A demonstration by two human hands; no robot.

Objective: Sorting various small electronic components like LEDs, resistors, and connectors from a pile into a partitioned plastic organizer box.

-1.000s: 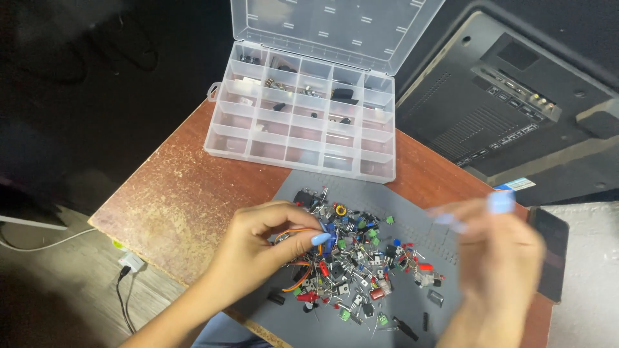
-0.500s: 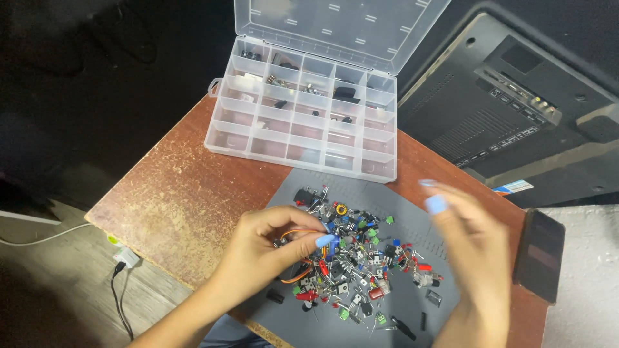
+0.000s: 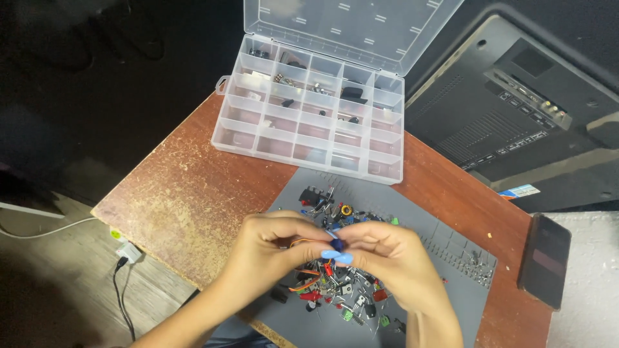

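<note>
My left hand (image 3: 271,258) and my right hand (image 3: 393,258) meet over a pile of small electronic components (image 3: 342,290) on a grey mat (image 3: 451,258). Both pinch one small dark blue component (image 3: 339,244) between their fingertips, with thin orange leads trailing toward the left hand. The nails are painted light blue. Much of the pile is hidden under the hands.
A clear plastic compartment box (image 3: 309,116) stands open at the far side of the brown table (image 3: 187,193), a few parts in its back cells. A black phone (image 3: 545,258) lies at the right edge. A dark flat device (image 3: 516,103) sits at the upper right. Cables (image 3: 122,270) lie on the floor at left.
My right hand has come in from the right and down to the left hand. Both now pinch the small blue component over the pile.
</note>
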